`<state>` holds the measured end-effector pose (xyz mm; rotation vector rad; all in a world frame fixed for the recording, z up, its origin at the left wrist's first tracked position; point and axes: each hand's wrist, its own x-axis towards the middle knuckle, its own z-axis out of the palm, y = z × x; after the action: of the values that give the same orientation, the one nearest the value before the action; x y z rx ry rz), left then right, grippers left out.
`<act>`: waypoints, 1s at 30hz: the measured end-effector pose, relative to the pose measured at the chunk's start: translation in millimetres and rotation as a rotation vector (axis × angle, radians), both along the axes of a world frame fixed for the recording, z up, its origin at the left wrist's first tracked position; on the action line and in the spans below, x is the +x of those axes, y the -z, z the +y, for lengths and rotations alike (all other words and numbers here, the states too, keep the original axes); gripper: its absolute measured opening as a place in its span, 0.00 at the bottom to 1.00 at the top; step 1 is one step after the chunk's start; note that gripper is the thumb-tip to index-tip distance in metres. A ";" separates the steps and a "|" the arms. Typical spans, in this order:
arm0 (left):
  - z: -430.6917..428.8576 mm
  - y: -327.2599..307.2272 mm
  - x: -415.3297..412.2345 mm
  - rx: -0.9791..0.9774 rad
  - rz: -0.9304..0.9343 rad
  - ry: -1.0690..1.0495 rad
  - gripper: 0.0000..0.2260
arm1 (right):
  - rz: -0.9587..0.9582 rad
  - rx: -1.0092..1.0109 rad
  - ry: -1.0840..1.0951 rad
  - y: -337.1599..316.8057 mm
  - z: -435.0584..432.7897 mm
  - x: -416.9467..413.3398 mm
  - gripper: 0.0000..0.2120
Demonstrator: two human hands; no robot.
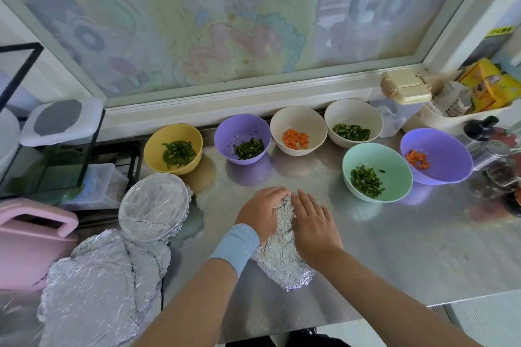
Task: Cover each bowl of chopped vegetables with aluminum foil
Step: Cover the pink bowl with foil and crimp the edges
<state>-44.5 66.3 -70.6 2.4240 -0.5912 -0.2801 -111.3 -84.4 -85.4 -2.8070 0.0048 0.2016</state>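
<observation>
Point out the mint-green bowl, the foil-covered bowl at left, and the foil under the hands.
mint-green bowl [393,165]: head view, bare inner wall, right side.
foil-covered bowl [154,205]: head view, middle of its foil top.
crumpled foil [282,258]: head view, its exposed lower part.

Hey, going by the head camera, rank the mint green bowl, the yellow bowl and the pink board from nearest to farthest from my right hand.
1. mint green bowl: just behind and right of the right hand, which presses the crumpled foil.
2. yellow bowl: back left, beyond the left hand.
3. pink board: far left edge.
</observation>
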 end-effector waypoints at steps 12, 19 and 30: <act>0.4 12.7 4.9 -0.098 0.175 -0.168 0.13 | -0.072 0.374 0.076 13.1 -9.1 7.5 0.22; -3.7 11.1 -11.9 -0.205 0.342 -0.505 0.14 | -0.007 0.285 -0.108 3.4 -22.5 31.1 0.22; -5.4 -1.0 -10.4 -0.121 0.074 -0.454 0.31 | -0.185 0.125 0.017 -3.9 -21.0 7.7 0.24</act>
<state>-54.9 60.9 -69.7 2.3395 -0.0159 -0.1366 -103.6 -105.4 -81.6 -2.6887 -0.0266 -0.0604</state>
